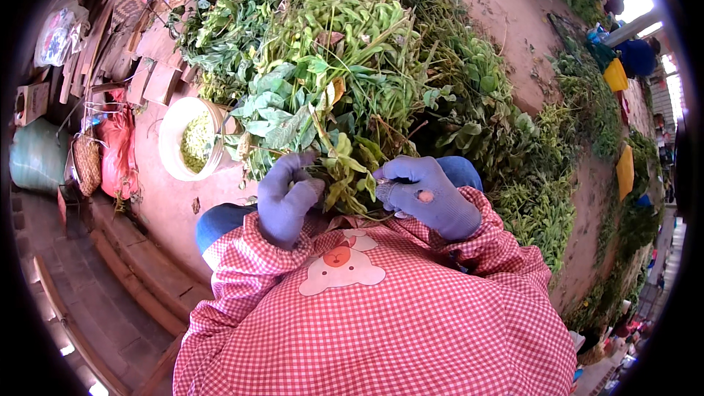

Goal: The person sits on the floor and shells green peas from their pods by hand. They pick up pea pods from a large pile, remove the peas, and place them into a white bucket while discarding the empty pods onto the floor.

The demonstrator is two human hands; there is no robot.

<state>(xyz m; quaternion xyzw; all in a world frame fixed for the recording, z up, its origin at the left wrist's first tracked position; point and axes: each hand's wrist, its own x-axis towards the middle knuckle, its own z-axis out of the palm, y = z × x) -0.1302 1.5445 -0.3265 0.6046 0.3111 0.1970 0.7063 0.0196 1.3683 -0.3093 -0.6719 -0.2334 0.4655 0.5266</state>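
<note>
My left hand, in a purple knit glove, is beside a bunch of green bean pods over my lap. Its fingers curl toward the pods; whether they grip any is unclear. On the pods' other side is my right hand, gloved alike with a hole in the back, its thumb and fingers bent together at the pods' edge. What lies between its fingertips is too small to tell. A big heap of bean plants with pods and leaves rises in front of me. Left of it, a white bucket lies tilted with shelled green beans inside.
Wooden boards, a red plastic bag, a woven basket and a green sack are on the left. More plants lie along the right. A person in dark blue is at the far upper right.
</note>
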